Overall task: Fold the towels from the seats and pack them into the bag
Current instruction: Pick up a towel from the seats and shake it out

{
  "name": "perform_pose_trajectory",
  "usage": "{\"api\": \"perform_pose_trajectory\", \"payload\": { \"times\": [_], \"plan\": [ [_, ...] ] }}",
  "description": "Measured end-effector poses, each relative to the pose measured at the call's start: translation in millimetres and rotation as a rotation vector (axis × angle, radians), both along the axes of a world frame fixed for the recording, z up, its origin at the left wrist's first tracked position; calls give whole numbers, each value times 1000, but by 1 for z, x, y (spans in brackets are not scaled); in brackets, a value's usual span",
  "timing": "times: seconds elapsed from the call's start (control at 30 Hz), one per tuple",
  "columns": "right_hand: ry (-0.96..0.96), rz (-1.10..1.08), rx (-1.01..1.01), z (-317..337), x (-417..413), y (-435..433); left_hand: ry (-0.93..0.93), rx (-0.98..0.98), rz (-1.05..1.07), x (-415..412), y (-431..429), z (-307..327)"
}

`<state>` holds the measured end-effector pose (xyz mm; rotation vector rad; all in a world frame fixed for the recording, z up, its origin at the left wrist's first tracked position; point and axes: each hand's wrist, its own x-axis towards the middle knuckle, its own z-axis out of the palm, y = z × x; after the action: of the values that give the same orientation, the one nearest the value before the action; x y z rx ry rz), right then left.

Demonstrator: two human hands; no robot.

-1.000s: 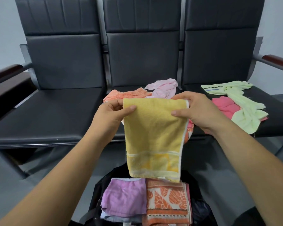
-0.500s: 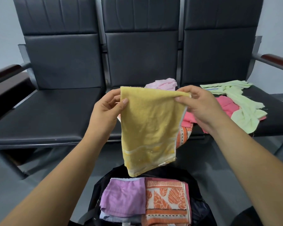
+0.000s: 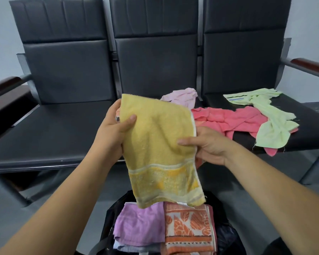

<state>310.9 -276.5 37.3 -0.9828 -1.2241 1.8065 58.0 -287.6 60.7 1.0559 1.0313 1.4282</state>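
Observation:
A yellow towel hangs in the air in front of the middle seat, folded over and held by both hands. My left hand pinches its upper left edge, thumb on the front. My right hand grips its right edge lower down. Below it the black bag stands open on the floor, holding a folded purple towel and a folded orange leaf-pattern towel. On the seats lie an unfolded pink towel, a coral-red towel and a pale green towel.
Three joined black chairs fill the view, with wooden armrests at the far left and far right. The left seat holds nothing. Grey floor lies in front of the chairs around the bag.
My right hand has dropped from the towel's top corner to its right edge, and the towel has swung so its bordered end hangs lower, over the bag. The coral towel behind is now uncovered.

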Motion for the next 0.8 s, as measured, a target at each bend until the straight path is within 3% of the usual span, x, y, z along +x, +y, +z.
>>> {"api": "perform_pose_trajectory", "payload": {
  "times": [0.1,0.2,0.4,0.57,0.63,0.8],
  "plan": [
    [50,-91,5,10,-5,-2,-7,-208,86,-5,5,0],
    [148,-159,-34,9,-12,-3,-63,-339,-66,-8,7,-3],
    [280,-275,-140,11,-19,1,-3,-323,-96,8,6,-19],
    [322,-338,-223,20,-11,3,168,-402,-429,15,-1,-38],
    [309,-369,-229,22,-4,6,199,-395,-413,24,-2,-42],
    [178,-397,-250,20,24,17,37,-360,-361,30,1,-36]
  ]
}}
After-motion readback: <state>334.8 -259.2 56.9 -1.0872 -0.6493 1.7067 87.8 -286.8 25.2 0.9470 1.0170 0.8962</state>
